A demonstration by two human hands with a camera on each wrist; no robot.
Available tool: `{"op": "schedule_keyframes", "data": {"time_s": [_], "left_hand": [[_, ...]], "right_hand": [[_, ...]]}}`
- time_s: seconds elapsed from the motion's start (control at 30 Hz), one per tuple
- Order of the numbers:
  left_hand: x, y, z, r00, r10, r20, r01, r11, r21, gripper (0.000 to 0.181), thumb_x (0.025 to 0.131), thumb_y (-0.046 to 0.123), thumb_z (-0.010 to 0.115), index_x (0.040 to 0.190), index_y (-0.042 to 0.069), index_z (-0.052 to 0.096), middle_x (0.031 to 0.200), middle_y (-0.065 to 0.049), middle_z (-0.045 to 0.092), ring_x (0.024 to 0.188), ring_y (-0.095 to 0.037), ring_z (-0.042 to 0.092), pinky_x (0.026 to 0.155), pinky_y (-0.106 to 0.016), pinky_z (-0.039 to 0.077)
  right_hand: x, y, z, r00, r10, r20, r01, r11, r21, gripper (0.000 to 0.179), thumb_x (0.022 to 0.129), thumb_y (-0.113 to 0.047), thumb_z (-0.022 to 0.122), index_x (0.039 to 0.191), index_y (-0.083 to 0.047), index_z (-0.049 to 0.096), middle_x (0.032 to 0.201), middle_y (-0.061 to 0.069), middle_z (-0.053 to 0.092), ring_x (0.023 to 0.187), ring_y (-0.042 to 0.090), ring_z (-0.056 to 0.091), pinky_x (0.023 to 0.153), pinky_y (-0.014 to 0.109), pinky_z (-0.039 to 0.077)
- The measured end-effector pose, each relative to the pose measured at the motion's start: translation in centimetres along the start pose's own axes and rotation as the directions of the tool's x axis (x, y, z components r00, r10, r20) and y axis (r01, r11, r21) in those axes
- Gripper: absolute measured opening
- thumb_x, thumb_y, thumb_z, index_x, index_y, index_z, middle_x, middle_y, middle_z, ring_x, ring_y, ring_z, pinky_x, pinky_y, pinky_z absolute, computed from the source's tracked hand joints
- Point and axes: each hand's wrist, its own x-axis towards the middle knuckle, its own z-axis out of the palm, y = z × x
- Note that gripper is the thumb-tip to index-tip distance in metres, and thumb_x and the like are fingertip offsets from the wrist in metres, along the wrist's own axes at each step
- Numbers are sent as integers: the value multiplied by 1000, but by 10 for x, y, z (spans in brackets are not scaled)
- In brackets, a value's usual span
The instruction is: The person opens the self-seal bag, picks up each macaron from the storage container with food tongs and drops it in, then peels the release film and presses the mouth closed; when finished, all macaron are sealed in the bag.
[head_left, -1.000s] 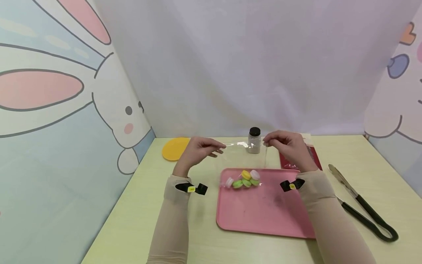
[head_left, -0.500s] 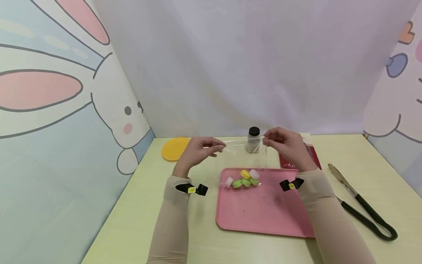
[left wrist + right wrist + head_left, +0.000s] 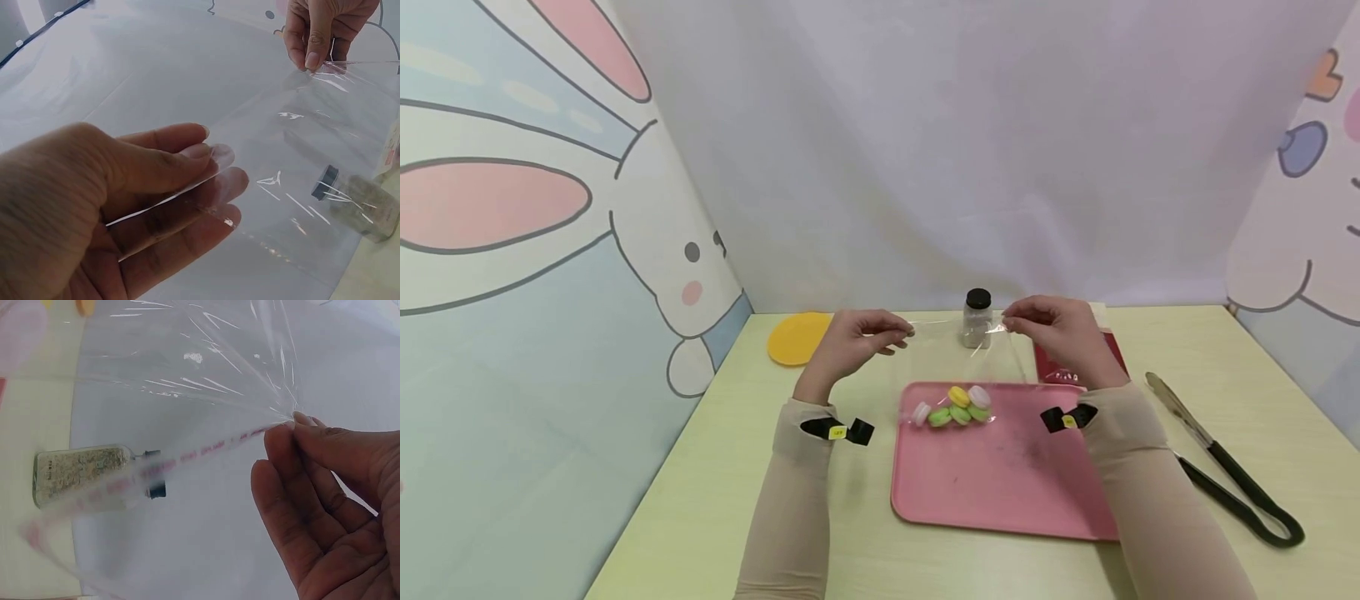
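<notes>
A clear plastic bag (image 3: pixel 936 354) is stretched between my two hands above the tray. My left hand (image 3: pixel 852 346) pinches its upper left corner between thumb and fingers. At the upper right corner my right hand (image 3: pixel 1063 333) pinches the film, which creases towards the fingertips in the right wrist view. Several small macarons, green (image 3: pixel 960 414), yellow (image 3: pixel 958 396) and pale pink (image 3: pixel 979 397), lie low in the bag, over the back left of the pink tray (image 3: pixel 992 492). Through the film in the left wrist view shows a black-capped bottle (image 3: pixel 359 206).
Behind the bag stands the bottle, against the back curtain (image 3: pixel 925 167). A yellow disc (image 3: pixel 796 339) lies left of my left hand. A red packet (image 3: pixel 1116 352) is partly hidden behind my right hand. Tongs with black handles (image 3: pixel 1243 479) lie right of the tray.
My right hand rose slightly, then moved down and a little right with its corner of the bag, whose right edge now slants. The left hand and the macarons have hardly moved.
</notes>
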Motion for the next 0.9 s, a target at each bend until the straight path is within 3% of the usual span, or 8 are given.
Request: {"op": "schedule_keyframes", "data": {"time_s": [0.17,0.3,0.43,0.53,0.7,0.8,0.9], "left_hand": [[0,0,1,1000,9,-8,-8,1000,26,23,95,9,70,118,13,74,103,-5,76,88,-27,73,73,-37,61],[0,0,3,1000,21,-6,-20,998,52,33,96,11,69,128,21,69,104,-7,76,86,-20,73,71,-36,61],[1,2,7,999,38,24,-39,997,62,30,96,14,71,125,20,70,106,-6,75,89,-25,73,71,-34,60],[1,3,9,998,50,35,-52,995,84,26,95,16,72,121,19,72,105,-1,76,88,-22,73,71,-33,60],[0,3,10,999,35,29,-38,992,117,23,95,17,72,118,20,74,102,2,76,84,-13,72,70,-38,60],[-1,3,9,999,13,31,-17,991,132,23,95,20,73,117,21,74,101,3,76,84,-12,71,71,-43,59],[-1,2,7,999,-5,36,-1,989,147,23,95,24,73,117,23,74,103,4,76,86,-11,71,72,-46,59]], "right_hand": [[-1,-1,-4,999,-22,41,23,999,-30,18,94,-30,73,105,-16,76,98,-1,74,89,22,70,73,22,54],[-2,-3,-5,994,-27,106,31,999,-37,18,96,-32,70,108,-18,72,105,-1,71,96,16,67,76,23,54],[-1,-4,-3,984,-48,170,49,999,-4,26,96,-32,71,119,-20,67,116,1,68,106,17,65,85,26,54],[-1,-3,-3,981,-74,178,75,997,2,32,94,-32,73,125,-24,66,123,0,66,113,19,63,93,39,53],[-1,0,-5,979,-122,163,131,991,-41,27,94,-29,74,121,-24,70,138,-5,58,125,21,55,96,55,48],[0,2,-6,974,-156,164,170,982,-75,22,95,-27,73,117,-24,71,147,-5,50,129,22,52,92,53,50],[1,1,-6,975,-157,156,171,982,-85,19,95,-27,72,114,-26,72,141,-6,57,124,20,57,89,44,53]]}}
